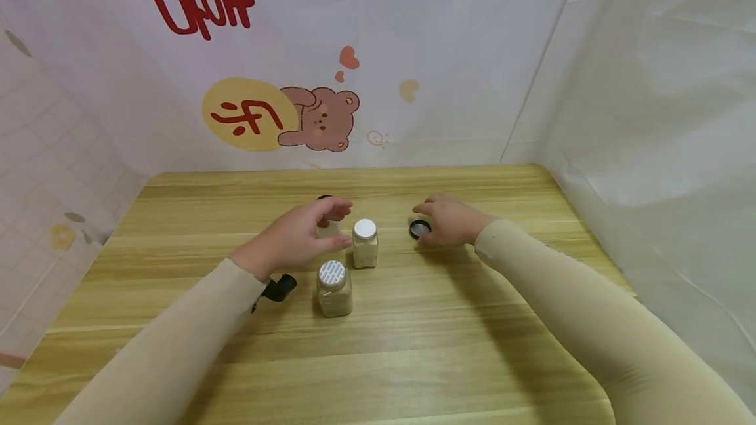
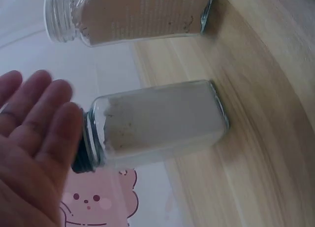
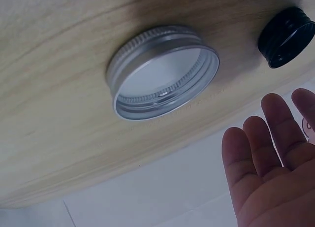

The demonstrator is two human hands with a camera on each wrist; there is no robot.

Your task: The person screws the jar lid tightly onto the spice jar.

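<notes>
My left hand [image 1: 298,235] hovers with fingers extended around the far jar, whose dark top [image 1: 324,197] peeks out behind it. In the left wrist view, that glass jar [image 2: 162,118] holds pale powder and has a dark-rimmed neck beside the fingertips. Just right of the thumb is a white-topped jar [image 1: 365,244]. Nearer stands a jar with a patterned top [image 1: 335,290]. My right hand [image 1: 451,220] is over a black-rimmed lid [image 1: 420,229]. The right wrist view has its fingers apart from a silver lid [image 3: 162,77] and a black lid [image 3: 288,37], holding neither.
The jars and lids are on a wooden table [image 1: 413,346]. Behind it hangs a white backdrop [image 1: 461,51] with a printed bear, and a pale sheet [image 1: 661,149] hangs on the right. A black wrist device [image 1: 280,288] sits by the left cuff.
</notes>
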